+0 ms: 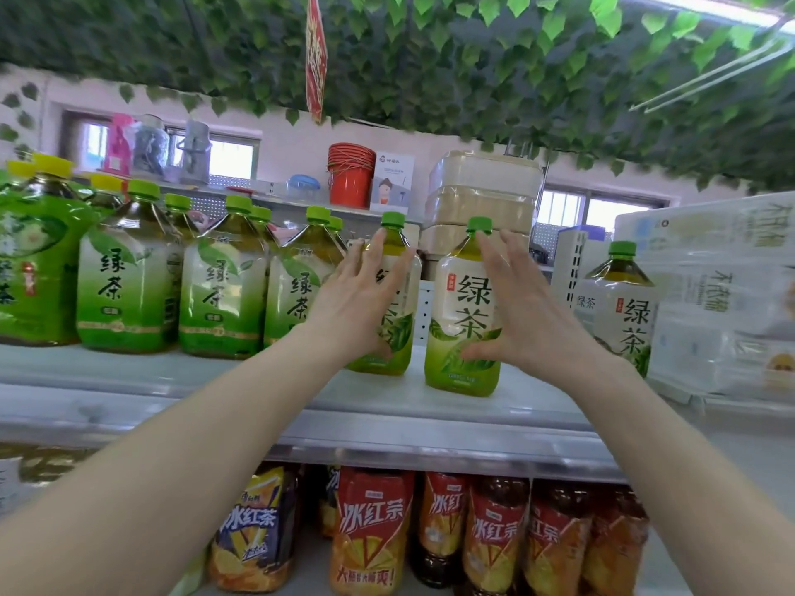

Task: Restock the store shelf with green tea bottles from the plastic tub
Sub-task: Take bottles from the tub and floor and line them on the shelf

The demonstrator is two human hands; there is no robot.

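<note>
Shelving step, I'd judge: left hand [359, 307] and right hand [520, 316], both spread, at two green tea bottles [462, 303] on the shelf [430, 404]; next, nudge them into the row.

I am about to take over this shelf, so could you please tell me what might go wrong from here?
1. Both the left hand and right hand are open with straight fingers, not gripping; a push high on the right bottle, which stands near the shelf edge, might tip it off.
2. The left bottle stands close to the row of larger bottles; sliding it leftwards could knock them.
</note>
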